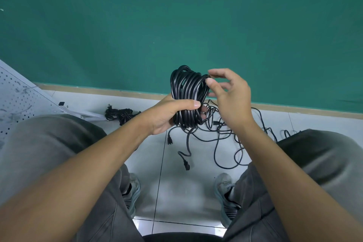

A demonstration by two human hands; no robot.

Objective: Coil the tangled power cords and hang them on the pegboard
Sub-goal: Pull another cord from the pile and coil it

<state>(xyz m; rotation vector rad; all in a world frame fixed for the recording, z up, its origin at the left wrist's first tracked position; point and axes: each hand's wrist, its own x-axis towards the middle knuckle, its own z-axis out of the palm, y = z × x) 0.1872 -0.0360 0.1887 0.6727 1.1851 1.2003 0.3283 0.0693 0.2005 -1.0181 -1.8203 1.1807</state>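
My left hand (169, 115) grips a coil of black power cord (186, 88) around its lower part, holding the loops upright in front of me. Two loose ends with plugs (184, 160) dangle below the coil. My right hand (228, 94) is beside the coil's upper right, thumb and forefinger pinching the outermost loop, the other fingers loosely spread. A tangle of thin black cords (231, 139) lies on the floor under my right hand. The white pegboard (17, 96) leans at the left edge.
A second bundled black cord (119, 115) lies on the tiled floor by the pegboard's foot. A green wall (176, 25) with a tan baseboard stands ahead. My knees and both shoes (224, 184) frame the floor space below.
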